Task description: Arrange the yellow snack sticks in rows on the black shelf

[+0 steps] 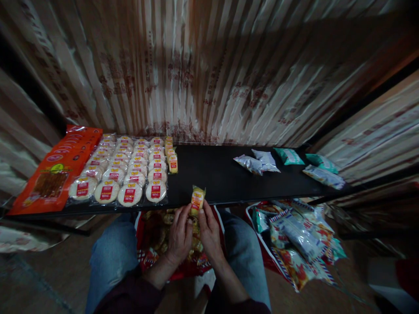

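Note:
Between my two hands is a small yellow snack packet [197,199] with a red and white label, held upright by the shelf's front edge. The fingers of my left hand [181,233] close on its left side. My right hand [209,231] grips its lower right side. Beneath my hands, between the knees, a red basket [140,244] holds many small wrapped snacks. On the black shelf [209,174], a short column of similar yellow packets [173,162] stands beside rows of round white rice crackers [131,192] in clear wrappers.
A large orange snack bag [57,170] lies at the shelf's left end. Silver packets [250,165] and teal packets [289,156] lie toward the right. Below right, another basket [262,237] overflows with chip bags [299,235]. A striped curtain [196,87] hangs behind.

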A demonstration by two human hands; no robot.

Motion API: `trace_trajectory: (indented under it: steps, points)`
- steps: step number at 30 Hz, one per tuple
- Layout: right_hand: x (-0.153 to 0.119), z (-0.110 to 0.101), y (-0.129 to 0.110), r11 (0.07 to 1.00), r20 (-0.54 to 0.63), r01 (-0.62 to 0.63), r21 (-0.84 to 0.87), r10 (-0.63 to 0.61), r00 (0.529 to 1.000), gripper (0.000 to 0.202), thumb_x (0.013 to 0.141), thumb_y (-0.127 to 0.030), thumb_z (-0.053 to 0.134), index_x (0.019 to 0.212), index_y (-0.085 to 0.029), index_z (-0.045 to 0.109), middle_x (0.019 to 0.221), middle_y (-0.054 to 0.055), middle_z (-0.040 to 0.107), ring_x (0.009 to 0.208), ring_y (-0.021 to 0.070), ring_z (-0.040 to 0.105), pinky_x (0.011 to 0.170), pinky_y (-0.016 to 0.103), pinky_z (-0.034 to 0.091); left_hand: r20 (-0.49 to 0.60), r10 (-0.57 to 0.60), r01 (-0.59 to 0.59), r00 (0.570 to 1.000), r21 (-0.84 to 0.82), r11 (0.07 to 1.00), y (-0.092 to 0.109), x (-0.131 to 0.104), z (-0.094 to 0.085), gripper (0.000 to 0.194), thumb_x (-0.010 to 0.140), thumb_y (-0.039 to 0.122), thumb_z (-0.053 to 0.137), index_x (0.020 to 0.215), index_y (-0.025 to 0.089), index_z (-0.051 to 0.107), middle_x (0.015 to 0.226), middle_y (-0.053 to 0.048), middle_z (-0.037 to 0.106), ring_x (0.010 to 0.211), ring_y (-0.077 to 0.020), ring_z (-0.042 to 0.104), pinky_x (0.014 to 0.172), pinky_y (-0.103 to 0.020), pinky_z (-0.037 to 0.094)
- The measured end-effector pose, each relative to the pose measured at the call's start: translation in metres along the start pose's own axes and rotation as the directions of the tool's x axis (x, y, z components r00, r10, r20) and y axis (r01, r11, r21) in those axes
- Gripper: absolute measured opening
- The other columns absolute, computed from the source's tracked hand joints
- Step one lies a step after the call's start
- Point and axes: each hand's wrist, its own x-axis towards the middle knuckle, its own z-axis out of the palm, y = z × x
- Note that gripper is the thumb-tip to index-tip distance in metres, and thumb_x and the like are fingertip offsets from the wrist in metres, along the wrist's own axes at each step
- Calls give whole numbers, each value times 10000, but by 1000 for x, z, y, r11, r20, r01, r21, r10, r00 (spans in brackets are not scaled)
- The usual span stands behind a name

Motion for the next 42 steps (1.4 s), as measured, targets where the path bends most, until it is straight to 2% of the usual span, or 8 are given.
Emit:
trace_trajectory:
  steps: [11,17,23,28,33,36,42]
  points:
    - [8,5,-5,990,36,-78,116,74,997,429,861,-465,500,1222,-261,606,1218,37,645,1202,222,549,1030,400,428,-7,7,-6,1000,9,1000,-3,-1,-1,424,926,205,325,1327,152,451,1288,-137,548,1184,-192,523,961,-342,467]
    - [13,7,-2,984,35,-122,130,118,992,426,852,-481,514,1194,-251,622,1174,42,664,1109,217,603,934,358,496,-3,42,-42,999,10,999,-3,3,-3,429,912,152,311,1319,158,446,1286,-127,534,1175,-170,526,955,-321,477]
    - [21,11,2,987,4,-59,150,59,998,418,854,-465,523,1212,-264,604,1100,35,689,1016,203,637,863,335,521,-65,137,-134,988,49,990,-1,10,-4,408,900,111,330,1275,172,478,1245,-123,541,1162,-161,534,968,-320,481]
    - [34,15,-3,992,53,4,126,-11,999,361,873,-458,488,1132,-239,610,1009,32,701,909,180,645,843,307,508,-133,202,-183,970,147,972,-5,28,-7,332,907,121,381,1189,183,546,1096,-91,612,1044,-153,587,906,-303,511]
    - [47,24,-12,987,79,40,154,-52,995,341,840,-427,542,1095,-213,616,993,40,700,897,185,639,839,311,505,-146,254,-213,956,250,945,-12,47,-15,270,891,113,425,1100,178,584,1002,-72,649,949,-165,598,868,-332,518]
    - [56,32,-11,990,108,34,137,-49,993,389,827,-419,555,1136,-188,604,1038,60,696,921,198,641,881,338,495,-132,273,-222,953,311,924,-15,54,-18,272,875,97,430,1077,169,598,1031,-83,658,1011,-190,587,909,-376,504]
    - [78,46,-6,990,53,101,96,-107,993,389,806,-380,557,1133,-180,629,1092,76,696,982,219,641,935,384,478,-75,302,-236,950,459,857,-11,69,-24,342,819,67,439,1101,149,614,1123,-100,655,1249,-287,465,1033,-525,393]
